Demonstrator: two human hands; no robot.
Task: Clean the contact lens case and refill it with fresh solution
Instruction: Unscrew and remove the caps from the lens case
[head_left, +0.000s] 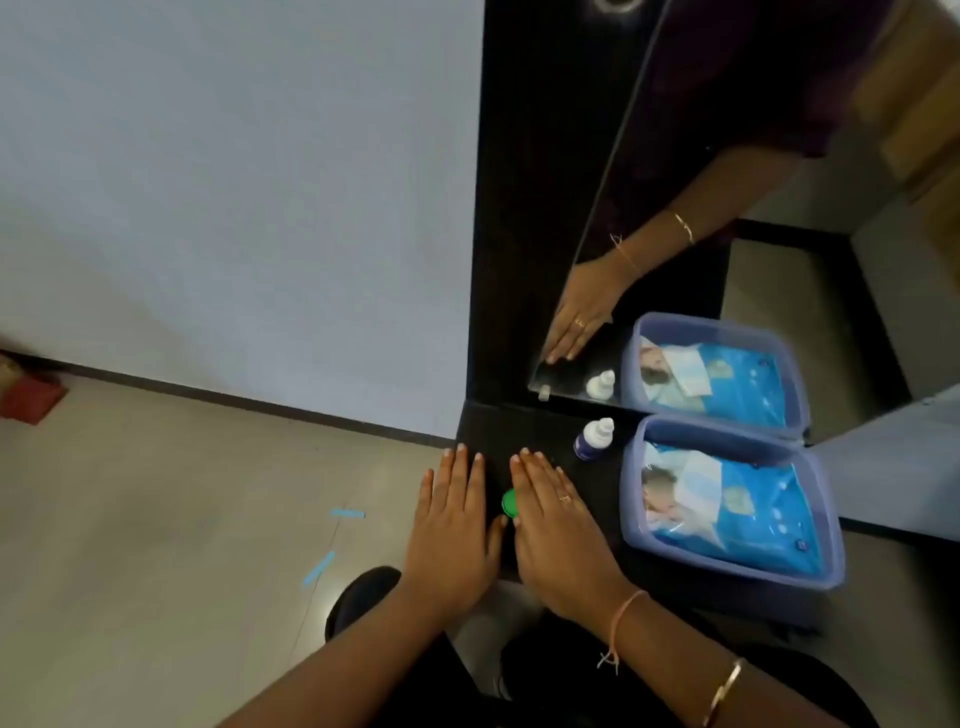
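A dark glossy desk (535, 431) is seen from above, set against a pale grey wall (234, 182) and a tall mirror (727, 156). No grip is formed yet. The left hand (451, 525) and the right hand (556, 525) are laid flat on the desk, palms down, fingers straight and a little spread, nothing pinched.

Between them a small green round plastic lens-case cap (509, 503) is glimpsed, touching the right hand's inner edge and partly hidden by it. The rest of the case cannot be made out.

Further out, beyond the right fingertips, a small white solution bottle with a dark blue label (594, 440) stands upright. Just beside it sits a lilac-blue plastic tub (631, 467) holding blue packets.

The task is judged to be at its very start, with nothing opened or emptied. Next, the case needs to be uncovered and steadied by one hand while the green cap is pinched and twisted off.
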